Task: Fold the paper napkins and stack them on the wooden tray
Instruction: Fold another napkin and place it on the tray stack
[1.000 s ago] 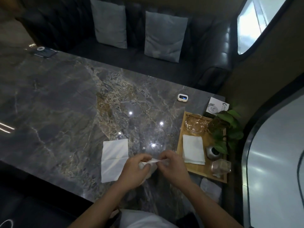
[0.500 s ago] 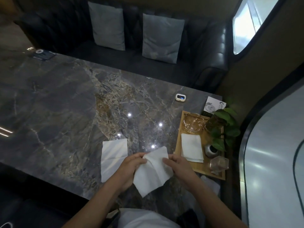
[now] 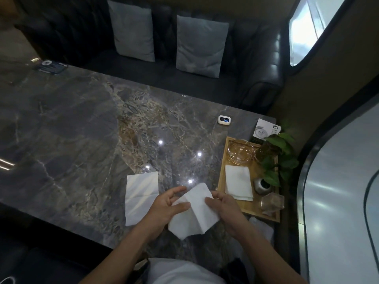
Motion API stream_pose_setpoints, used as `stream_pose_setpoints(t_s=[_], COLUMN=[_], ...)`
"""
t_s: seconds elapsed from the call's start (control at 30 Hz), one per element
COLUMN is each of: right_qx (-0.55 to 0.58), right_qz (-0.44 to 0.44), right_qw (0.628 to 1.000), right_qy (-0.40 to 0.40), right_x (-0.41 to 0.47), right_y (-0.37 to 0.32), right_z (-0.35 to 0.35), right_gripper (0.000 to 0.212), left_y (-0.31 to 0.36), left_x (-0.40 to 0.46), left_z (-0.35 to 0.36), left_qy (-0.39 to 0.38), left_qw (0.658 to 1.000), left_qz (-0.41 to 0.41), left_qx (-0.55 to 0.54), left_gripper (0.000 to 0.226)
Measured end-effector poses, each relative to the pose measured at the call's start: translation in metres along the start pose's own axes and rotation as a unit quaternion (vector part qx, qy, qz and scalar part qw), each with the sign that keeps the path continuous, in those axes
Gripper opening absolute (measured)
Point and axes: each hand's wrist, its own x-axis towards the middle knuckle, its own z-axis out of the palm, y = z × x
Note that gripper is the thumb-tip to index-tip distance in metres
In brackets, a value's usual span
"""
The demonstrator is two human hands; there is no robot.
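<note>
I hold a white paper napkin [image 3: 194,212] spread out above the near edge of the marble table [image 3: 71,140]. My left hand [image 3: 166,206] pinches its left side and my right hand [image 3: 222,208] pinches its right side; a crease runs down its middle. A second napkin [image 3: 140,195] lies flat on the table just left of my left hand. On the wooden tray [image 3: 221,179] to the right lies a folded napkin stack [image 3: 238,183].
The tray also carries a glass ashtray [image 3: 241,152], a small metal pot [image 3: 261,185], a clear glass block [image 3: 271,202] and a potted plant [image 3: 276,156]. A small white device [image 3: 223,119] and a card [image 3: 264,130] lie beyond it. A dark sofa with two grey cushions [image 3: 201,44] stands behind.
The napkin was bunched between my fingers a second ago. It has since been opened out and now hangs spread between both hands, slightly lower and flatter.
</note>
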Motion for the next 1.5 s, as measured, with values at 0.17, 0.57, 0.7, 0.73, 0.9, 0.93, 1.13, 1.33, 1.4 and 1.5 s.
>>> stream_pose_setpoints(t_s=[0.17, 0.57, 0.7, 0.73, 0.9, 0.93, 1.13, 1.33, 1.4, 1.5], right_qx=[-0.005, -0.096, -0.064, -0.053, -0.085, -0.098, -0.233, -0.451, -0.486, -0.494], right_qz=[0.002, -0.086, -0.091, -0.097, -0.183, -0.189, -0.209, -0.342, -0.372, -0.384], right_qw=[1.000, 0.988, 0.987, 0.987, 0.977, 0.976, 0.950, 0.824, 0.791, 0.780], right_qy=[0.002, -0.086, -0.112, -0.112, -0.064, -0.049, 0.008, 0.022, 0.018, 0.013], right_x=[0.000, -0.014, -0.023, -0.024, -0.025, -0.024, -0.020, -0.016, -0.014, -0.014], right_y=[0.001, -0.007, -0.014, -0.014, -0.009, -0.008, -0.005, -0.011, -0.013, -0.016], right_z=[0.000, 0.009, 0.014, 0.016, 0.023, 0.023, 0.020, 0.012, 0.011, 0.009], right_gripper=[0.026, 0.044, 0.034, 0.033, 0.025, 0.023, 0.020, 0.024, 0.026, 0.027], left_y=[0.002, 0.010, 0.007, 0.007, 0.010, 0.011, 0.011, 0.008, 0.008, 0.004], left_x=[0.000, 0.003, 0.005, 0.005, 0.004, 0.003, 0.002, 0.001, 0.001, 0.002], left_z=[0.001, 0.008, 0.009, 0.010, 0.014, 0.015, 0.014, 0.008, 0.007, 0.007], left_qy=[-0.022, 0.019, 0.070, 0.080, 0.091, 0.091, 0.092, 0.094, 0.077, 0.086], left_qw=[1.000, 0.997, 0.994, 0.993, 0.992, 0.992, 0.989, 0.938, 0.882, 0.846], left_qz=[0.017, 0.068, 0.083, 0.086, 0.087, 0.086, 0.104, 0.187, 0.240, 0.269], left_qx=[-0.007, -0.020, -0.005, 0.002, 0.026, 0.026, 0.046, 0.277, 0.398, 0.453], left_gripper=[0.069, 0.053, 0.053, 0.053, 0.051, 0.051, 0.054, 0.054, 0.036, 0.013])
